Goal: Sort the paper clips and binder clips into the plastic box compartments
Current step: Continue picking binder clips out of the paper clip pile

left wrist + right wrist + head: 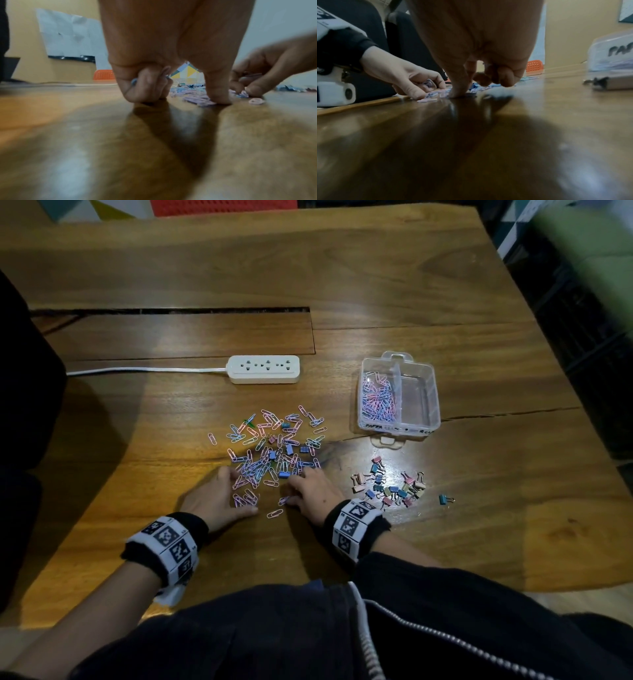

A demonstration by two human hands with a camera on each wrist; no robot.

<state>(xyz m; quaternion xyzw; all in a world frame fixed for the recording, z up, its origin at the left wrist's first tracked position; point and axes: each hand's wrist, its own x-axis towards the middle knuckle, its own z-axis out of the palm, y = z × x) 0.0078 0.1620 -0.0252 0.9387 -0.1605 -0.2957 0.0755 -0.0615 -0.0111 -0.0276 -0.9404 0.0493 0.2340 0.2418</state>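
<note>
A loose heap of pink and blue paper clips, with a few binder clips mixed in, lies mid-table. My left hand is at its near edge. Its curled fingers hold several paper clips, and its thumb presses on clips on the wood. My right hand sits at the heap's near right with fingers curled, pinching a paper clip against the table. A group of pastel binder clips lies to the right. The clear plastic box stands further back; its left compartment holds paper clips, its right one is bare.
A white power strip lies behind the heap, its cord running left. One blue binder clip sits apart at the right. A recessed panel slot crosses the wooden table farther back. A dark chair stands at the left.
</note>
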